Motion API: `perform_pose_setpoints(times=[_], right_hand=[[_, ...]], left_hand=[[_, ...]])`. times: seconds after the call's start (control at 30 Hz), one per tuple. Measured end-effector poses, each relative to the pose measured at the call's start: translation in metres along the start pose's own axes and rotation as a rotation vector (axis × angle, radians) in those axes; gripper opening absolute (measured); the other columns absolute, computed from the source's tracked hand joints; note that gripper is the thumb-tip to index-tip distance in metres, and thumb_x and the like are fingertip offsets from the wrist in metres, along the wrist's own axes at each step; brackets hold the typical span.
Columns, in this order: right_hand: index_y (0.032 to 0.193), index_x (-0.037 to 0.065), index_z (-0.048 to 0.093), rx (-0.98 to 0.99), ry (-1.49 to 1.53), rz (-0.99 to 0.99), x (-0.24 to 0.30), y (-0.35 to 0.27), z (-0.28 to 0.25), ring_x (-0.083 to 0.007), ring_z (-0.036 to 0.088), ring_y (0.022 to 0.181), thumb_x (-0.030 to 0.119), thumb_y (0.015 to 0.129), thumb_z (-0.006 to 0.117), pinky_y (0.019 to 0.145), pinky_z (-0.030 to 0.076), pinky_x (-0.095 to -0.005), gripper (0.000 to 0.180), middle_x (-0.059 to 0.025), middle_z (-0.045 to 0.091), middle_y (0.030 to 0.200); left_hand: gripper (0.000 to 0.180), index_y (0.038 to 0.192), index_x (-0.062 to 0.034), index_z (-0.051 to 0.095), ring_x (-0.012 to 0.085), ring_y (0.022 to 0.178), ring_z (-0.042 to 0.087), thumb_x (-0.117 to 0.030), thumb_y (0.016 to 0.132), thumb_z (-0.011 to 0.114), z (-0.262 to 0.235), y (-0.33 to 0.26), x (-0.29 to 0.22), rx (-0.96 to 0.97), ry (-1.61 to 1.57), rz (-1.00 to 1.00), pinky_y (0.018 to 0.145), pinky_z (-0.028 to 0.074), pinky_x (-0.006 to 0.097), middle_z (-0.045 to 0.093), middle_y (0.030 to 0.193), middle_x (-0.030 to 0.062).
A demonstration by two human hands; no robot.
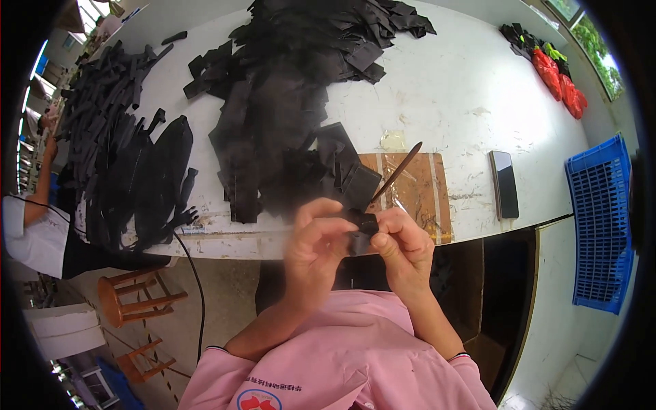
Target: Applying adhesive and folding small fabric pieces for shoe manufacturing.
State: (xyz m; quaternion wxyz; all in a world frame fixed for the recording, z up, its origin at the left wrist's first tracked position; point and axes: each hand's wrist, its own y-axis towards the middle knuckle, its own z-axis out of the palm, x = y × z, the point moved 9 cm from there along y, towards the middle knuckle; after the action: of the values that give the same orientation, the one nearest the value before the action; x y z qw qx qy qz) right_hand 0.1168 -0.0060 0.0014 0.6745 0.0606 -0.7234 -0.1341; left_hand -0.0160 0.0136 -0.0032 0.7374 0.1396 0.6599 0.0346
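My left hand (316, 236) and my right hand (408, 249) meet just off the table's front edge. Between their fingertips they pinch a small black fabric piece (367, 223), which looks folded or rolled. A slim brown pointed stick (400, 169) slants up behind the fingers. Its lower end is hidden near the fabric, so I cannot tell whether it is held or lies on the board. Beneath it is a brown cardboard piece (432, 188) with clear tape. A large heap of flat black fabric pieces (266, 130) spreads from beside my left hand to the far side.
Narrow black strips (102, 102) pile up at the left of the white table (444, 82). A phone (504, 184) lies to the right, near a blue plastic basket (601, 225). Red bags (557, 78) sit far right. Wooden stools (140, 297) and another person's arm (42, 181) are at left.
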Motion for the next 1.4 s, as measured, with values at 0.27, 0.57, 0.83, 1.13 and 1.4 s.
perform_pose_setpoints(times=[0.27,0.57,0.83,1.13,1.4], right_hand=[[0.076,0.001,0.050,0.079,0.161,0.261,0.038,0.027,-0.010,-0.0088,0.045,0.063,0.013,0.084,0.053,0.056,0.036,-0.0219,0.015,-0.0027,0.049,0.067],[0.074,0.005,0.053,0.152,0.383,0.538,-0.016,0.068,-0.029,-0.0059,0.038,0.057,0.027,0.086,0.053,0.050,0.031,-0.0191,0.025,0.0042,0.043,0.063],[0.078,0.004,0.055,0.140,0.294,0.500,-0.026,0.069,-0.024,-0.0054,0.039,0.059,0.026,0.086,0.054,0.052,0.032,-0.0197,0.023,0.0033,0.049,0.067],[0.074,0.006,0.054,0.266,0.394,0.509,-0.058,0.054,-0.015,-0.0063,0.039,0.056,0.029,0.086,0.054,0.051,0.032,-0.0197,0.026,0.0025,0.045,0.061],[0.077,0.003,0.054,0.006,0.033,0.253,-0.024,0.068,-0.050,-0.0086,0.046,0.058,0.034,0.086,0.051,0.053,0.037,-0.0213,0.032,-0.0001,0.050,0.064]], left_hand=[[0.035,0.110,-0.0020,0.037,0.0041,0.057,0.048,0.001,0.080,0.054,0.047,0.023,-0.026,0.408,-0.961,-0.376,0.045,0.032,0.014,0.057,0.079,0.0076],[0.026,0.112,0.0004,0.047,0.0028,0.032,0.027,-0.009,0.088,0.043,0.079,0.066,0.009,0.368,-1.214,-0.780,0.035,0.022,0.018,0.059,0.076,0.0033],[0.033,0.118,0.0002,0.043,0.0041,0.033,0.030,-0.011,0.087,0.045,0.073,0.063,0.021,0.349,-1.129,-0.711,0.037,0.022,0.018,0.058,0.079,0.0060],[0.037,0.116,-0.0009,0.045,0.0035,0.044,0.037,-0.010,0.082,0.055,0.061,0.046,0.053,0.317,-1.011,-0.686,0.041,0.029,0.017,0.057,0.089,0.0055],[0.028,0.104,0.0031,0.053,0.0113,0.086,0.052,-0.001,0.078,0.060,0.045,0.083,-0.028,0.247,0.003,0.129,0.079,0.043,0.024,0.059,0.090,0.0086]])
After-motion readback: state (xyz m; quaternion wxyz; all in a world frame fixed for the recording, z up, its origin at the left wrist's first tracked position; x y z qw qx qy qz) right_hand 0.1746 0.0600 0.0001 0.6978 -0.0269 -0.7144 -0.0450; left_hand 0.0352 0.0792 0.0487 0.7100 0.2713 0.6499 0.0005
